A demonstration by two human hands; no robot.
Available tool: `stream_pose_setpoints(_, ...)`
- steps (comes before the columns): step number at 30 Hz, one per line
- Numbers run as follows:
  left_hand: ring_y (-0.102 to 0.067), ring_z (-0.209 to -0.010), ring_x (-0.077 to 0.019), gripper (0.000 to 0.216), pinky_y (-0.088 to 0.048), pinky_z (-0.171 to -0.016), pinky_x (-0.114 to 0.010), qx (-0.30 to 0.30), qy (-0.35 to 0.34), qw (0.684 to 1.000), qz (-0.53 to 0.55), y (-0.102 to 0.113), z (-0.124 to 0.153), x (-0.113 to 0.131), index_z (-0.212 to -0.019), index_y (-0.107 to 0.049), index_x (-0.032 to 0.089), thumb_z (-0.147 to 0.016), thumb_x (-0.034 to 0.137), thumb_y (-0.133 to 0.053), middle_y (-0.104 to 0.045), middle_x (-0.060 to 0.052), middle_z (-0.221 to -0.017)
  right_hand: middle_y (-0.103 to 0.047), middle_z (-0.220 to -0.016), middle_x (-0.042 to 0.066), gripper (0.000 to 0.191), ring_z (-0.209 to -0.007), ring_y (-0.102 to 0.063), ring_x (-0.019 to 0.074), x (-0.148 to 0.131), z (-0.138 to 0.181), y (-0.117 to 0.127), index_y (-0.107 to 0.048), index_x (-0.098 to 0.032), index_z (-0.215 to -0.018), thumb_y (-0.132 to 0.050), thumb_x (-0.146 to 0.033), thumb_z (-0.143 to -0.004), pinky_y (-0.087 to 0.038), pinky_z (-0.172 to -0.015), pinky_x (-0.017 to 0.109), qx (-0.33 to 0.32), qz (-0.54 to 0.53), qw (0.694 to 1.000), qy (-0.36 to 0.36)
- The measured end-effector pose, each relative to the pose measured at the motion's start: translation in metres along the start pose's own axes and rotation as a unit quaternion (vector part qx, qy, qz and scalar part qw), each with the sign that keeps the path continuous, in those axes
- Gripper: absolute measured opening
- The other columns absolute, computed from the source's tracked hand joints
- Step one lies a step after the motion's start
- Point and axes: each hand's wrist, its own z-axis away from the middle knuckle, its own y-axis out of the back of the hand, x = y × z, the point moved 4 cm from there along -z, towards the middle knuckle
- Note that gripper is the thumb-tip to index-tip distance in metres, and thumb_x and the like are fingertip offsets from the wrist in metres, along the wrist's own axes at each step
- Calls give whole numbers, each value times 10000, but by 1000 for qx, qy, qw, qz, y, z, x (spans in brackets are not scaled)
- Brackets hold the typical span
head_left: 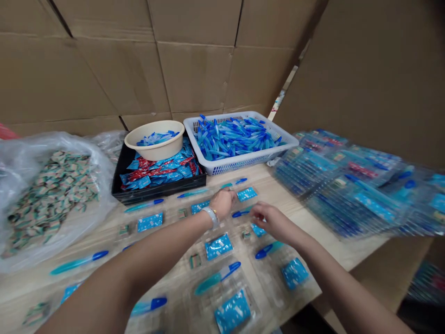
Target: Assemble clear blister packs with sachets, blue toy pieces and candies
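My left hand, a pale band at its wrist, reaches over the far trays beside a blue sachet. Its fingers are closed; whatever they hold is hidden. My right hand is nearer, fingers curled together above another blue sachet and close to a blue pen-shaped piece. What it pinches, if anything, cannot be made out. Around both hands lie clear plastic trays, many bearing a blue sachet, a capped pen-shaped piece and a small striped block.
Behind stand a white basket of blue pen-shaped pieces and a black tray with red and blue sachets, a cream bowl resting on it. A plastic bag of striped blocks lies left. Filled clear packs are stacked right.
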Motion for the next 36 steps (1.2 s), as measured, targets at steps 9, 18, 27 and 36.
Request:
stream_pose_setpoints(9,-554,-773,-199,161,-427,-692,-280,-137,-8,987,-84,-22,60,44,-795,-640,162,-699,261,-558,-581,-85,-887,-523,-780,33,115,-734,-482,146,1,36,-31,-528,-164,-746,-486,-88,-670,-366,-659,247,-25,34,996,-73)
stream_pose_setpoints(18,-564,-786,-228,127,-421,-706,-321,-116,61,987,-94,-35,60,53,-711,-630,135,-693,204,-525,-608,-122,-820,-533,-780,43,132,-745,-485,149,9,36,-31,-527,-154,-739,-449,-74,-671,-371,-681,252,-2,27,997,-73)
stream_pose_setpoints(27,-547,-639,-165,138,-404,-616,-265,-127,98,987,-28,-35,62,42,-640,-649,133,-678,132,-517,-589,-55,-601,-496,-677,-7,74,-635,-447,113,11,27,-35,-523,-163,-717,-507,-120,-659,-331,-583,213,-14,32,996,-82)
stream_pose_setpoints(36,-564,-740,-200,172,-419,-639,-276,-105,34,993,-42,-39,69,47,-769,-659,111,-698,121,-503,-601,-121,-868,-535,-708,4,132,-647,-475,120,5,25,-33,-510,-166,-750,-574,-181,-636,-299,-550,212,-30,90,987,-128)
